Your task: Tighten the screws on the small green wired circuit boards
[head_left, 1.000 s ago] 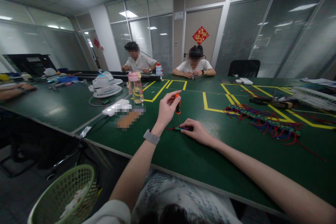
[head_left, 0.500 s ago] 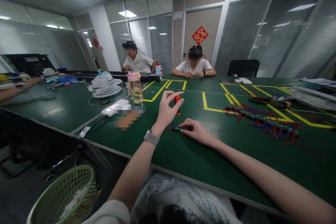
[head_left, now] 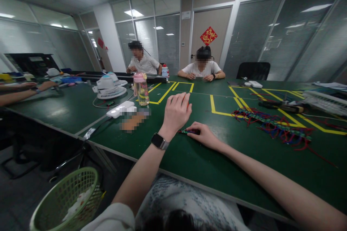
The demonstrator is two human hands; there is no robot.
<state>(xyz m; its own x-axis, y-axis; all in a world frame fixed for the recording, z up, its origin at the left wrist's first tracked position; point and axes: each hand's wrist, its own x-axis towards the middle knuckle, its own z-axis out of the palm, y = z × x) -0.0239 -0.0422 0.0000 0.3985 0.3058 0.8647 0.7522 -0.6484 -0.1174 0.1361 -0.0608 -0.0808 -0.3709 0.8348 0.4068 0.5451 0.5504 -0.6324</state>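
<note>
My left hand [head_left: 177,113] is closed around an orange-handled screwdriver [head_left: 187,100]; only a bit of orange shows by the fingers, and the tip is hidden behind the hand. Lower and to the right, my right hand [head_left: 202,133] rests on the green table [head_left: 162,151], its thumb and fingers pinching a small green circuit board [head_left: 183,132] with wires. The board lies on the table just right of my left wrist.
Several wired boards [head_left: 273,124] lie in a row at right. A pink-lidded bottle [head_left: 141,92], white power strip [head_left: 120,109] and white fans [head_left: 108,88] stand left. Two people sit opposite; another person's arms [head_left: 24,94] reach in at far left. A green basket [head_left: 65,202] is below.
My left hand has turned so its back faces me, its fingers now wrapped over the orange handle. My right hand stays at the board. The view has shifted slightly.
</note>
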